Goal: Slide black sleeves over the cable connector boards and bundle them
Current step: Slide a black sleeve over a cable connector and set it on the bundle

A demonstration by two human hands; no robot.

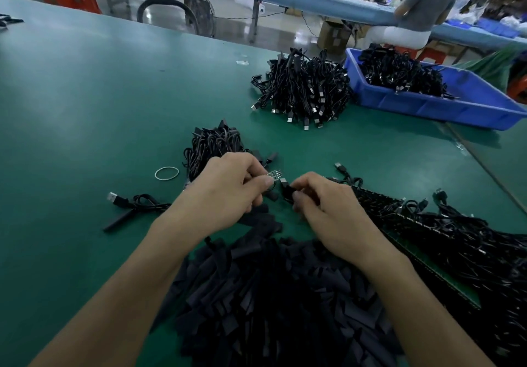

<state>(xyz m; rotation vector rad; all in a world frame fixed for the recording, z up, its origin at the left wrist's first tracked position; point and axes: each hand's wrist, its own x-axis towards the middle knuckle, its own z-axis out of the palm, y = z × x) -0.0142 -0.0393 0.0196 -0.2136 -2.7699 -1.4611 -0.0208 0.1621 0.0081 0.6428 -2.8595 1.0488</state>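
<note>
My left hand (pixel 228 190) pinches a small connector board (pixel 274 175) with silvery contacts, its tip sticking out past my thumb. My right hand (pixel 322 204) pinches a black sleeve (pixel 286 191) just right of the board, its open end close to the board's end. A big heap of loose black sleeves (pixel 271 295) lies in front of me, under both forearms. A bundle of sleeved cables (pixel 214 147) stands behind my left hand. Unsleeved black cables on green board strips (pixel 427 232) stretch along my right.
A rubber band (pixel 167 173) lies left of the bundle. One sleeved USB cable (pixel 131 204) lies at the left. A large bundle of USB cables (pixel 302 90) sits further back, beside a blue bin (pixel 456 104) holding more cables. A person sits at another table beyond.
</note>
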